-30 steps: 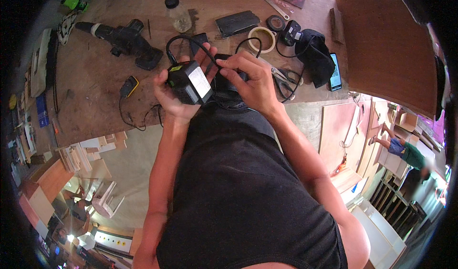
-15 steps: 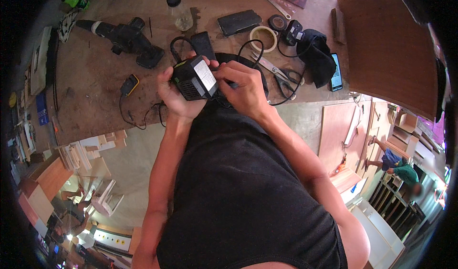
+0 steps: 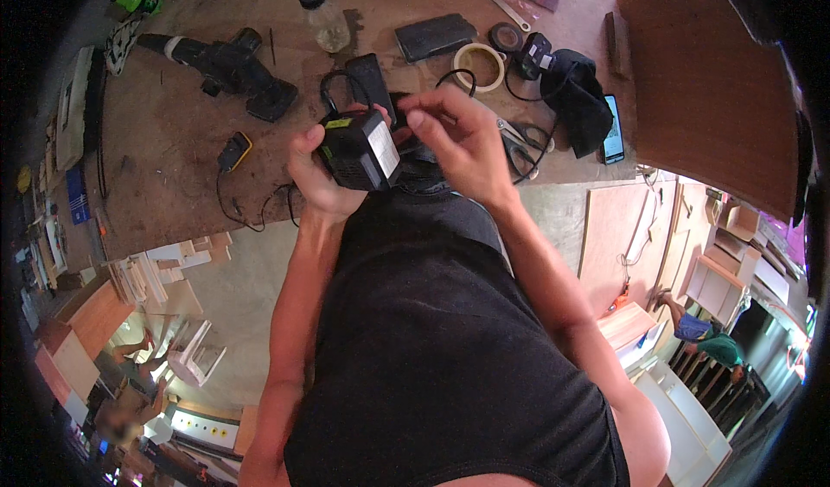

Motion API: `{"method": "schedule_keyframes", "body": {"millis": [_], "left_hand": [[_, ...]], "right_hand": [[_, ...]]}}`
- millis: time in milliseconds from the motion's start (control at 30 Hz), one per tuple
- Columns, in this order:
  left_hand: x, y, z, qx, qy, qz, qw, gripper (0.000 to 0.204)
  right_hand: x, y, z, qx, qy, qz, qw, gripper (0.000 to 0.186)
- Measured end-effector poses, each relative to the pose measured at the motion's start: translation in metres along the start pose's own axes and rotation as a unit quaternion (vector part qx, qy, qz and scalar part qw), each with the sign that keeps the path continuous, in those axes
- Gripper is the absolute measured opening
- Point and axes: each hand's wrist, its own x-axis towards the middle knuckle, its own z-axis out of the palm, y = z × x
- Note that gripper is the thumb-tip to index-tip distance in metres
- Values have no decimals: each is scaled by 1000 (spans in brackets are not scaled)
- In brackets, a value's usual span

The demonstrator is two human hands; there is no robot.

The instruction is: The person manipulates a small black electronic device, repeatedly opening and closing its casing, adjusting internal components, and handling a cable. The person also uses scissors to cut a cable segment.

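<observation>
Charger block (image 3: 356, 148): clasped in left hand (image 3: 316, 171) above workbench (image 3: 164, 141). Right hand (image 3: 454, 133) pinches its black cord (image 3: 333, 85) beside block. Step: cord handling; next needs steady feeding.

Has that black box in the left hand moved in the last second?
Yes. The black charger box, gripped in the left hand, has come slightly up and away from the body, toward the clear bottle on the workbench.

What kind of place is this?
Most likely a woodworking shop: a cordless drill and scissors lie on a worn wooden workbench, with plywood panels and unfinished cabinets nearby.
</observation>
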Motion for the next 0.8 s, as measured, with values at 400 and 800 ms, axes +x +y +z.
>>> {"method": "schedule_keyframes", "body": {"millis": [400,800], "left_hand": [[5,-4,-24,34,-167,-125,977,77],[7,-7,-23,-24,-187,-170,967,78]], "right_hand": [[45,-53,-27,8,-241,21,970,32],[55,-30,-24,58,-239,-30,969,29]]}}
